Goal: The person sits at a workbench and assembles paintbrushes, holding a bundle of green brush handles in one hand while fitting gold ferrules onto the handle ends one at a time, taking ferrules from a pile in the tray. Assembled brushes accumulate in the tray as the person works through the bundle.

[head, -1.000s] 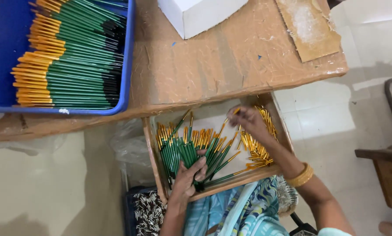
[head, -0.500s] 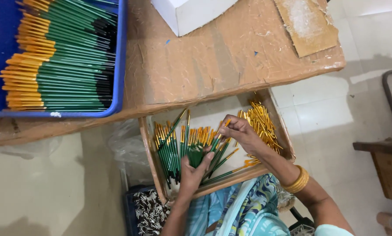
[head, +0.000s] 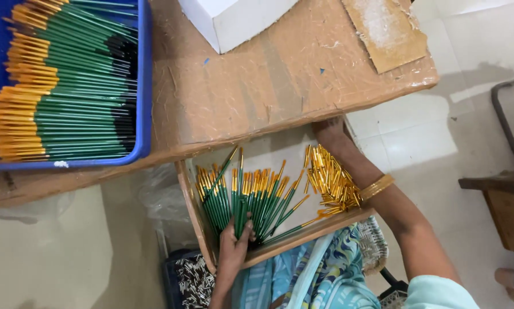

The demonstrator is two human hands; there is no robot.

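A worn wooden table (head: 257, 91) wrapped in scuffed clear film fills the far half of the view, standing on a pale tiled floor (head: 440, 131). At the far left a blue tray (head: 144, 86), cut off by the frame, holds rows of green pens with gold caps. A white box (head: 234, 20) and a scrap of cardboard (head: 383, 31) lie at the far edge, both partly out of view. Near the person's lap, a shallow wooden tray (head: 191, 206) runs partly under the table edge. In it the left hand (head: 234, 246) is closed around the near ends of a fan of green pens (head: 251, 200). To the right lies a heap of loose gold caps (head: 328, 180). The right hand (head: 328, 134) reaches past the heap under the table's edge; its fingers are hidden, so its grip cannot be made out. A gold bangle (head: 377, 186) circles that wrist.
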